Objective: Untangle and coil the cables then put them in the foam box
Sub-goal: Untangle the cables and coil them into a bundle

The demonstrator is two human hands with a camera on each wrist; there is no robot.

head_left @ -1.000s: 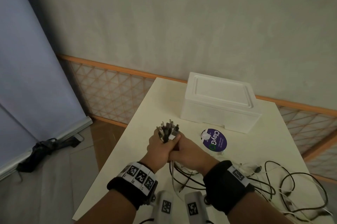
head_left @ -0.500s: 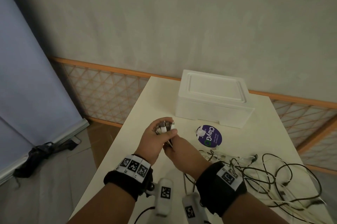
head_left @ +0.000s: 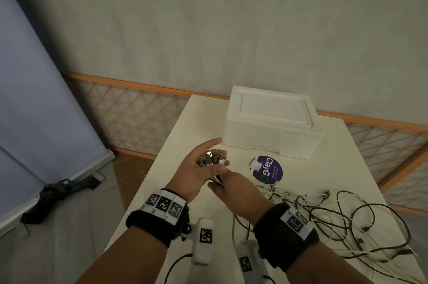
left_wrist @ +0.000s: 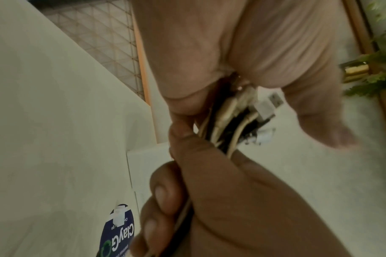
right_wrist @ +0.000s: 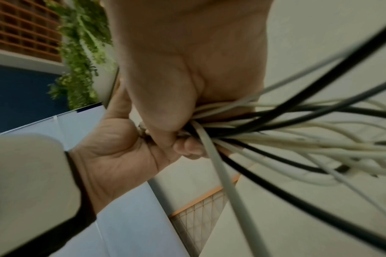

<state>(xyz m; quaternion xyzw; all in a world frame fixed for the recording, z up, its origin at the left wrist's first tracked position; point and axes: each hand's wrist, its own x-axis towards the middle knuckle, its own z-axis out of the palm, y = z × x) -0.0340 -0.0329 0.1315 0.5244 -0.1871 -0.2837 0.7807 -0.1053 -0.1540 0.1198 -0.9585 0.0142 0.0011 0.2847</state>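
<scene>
Cables (head_left: 212, 160) betw. left fingers (head_left: 214, 142), right hand (head_left: 234, 185) gripping

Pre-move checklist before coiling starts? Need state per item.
1. Plug ends gathered in left hand: ok, bundle of connectors held there.
2. Right hand grips the cables just below: ok.
3. Cables untangled: not ok, loose tangle on the table.
4. Foam box open: not ok, lid on.
5. Purple disc clear of cables: cannot tell.
</scene>
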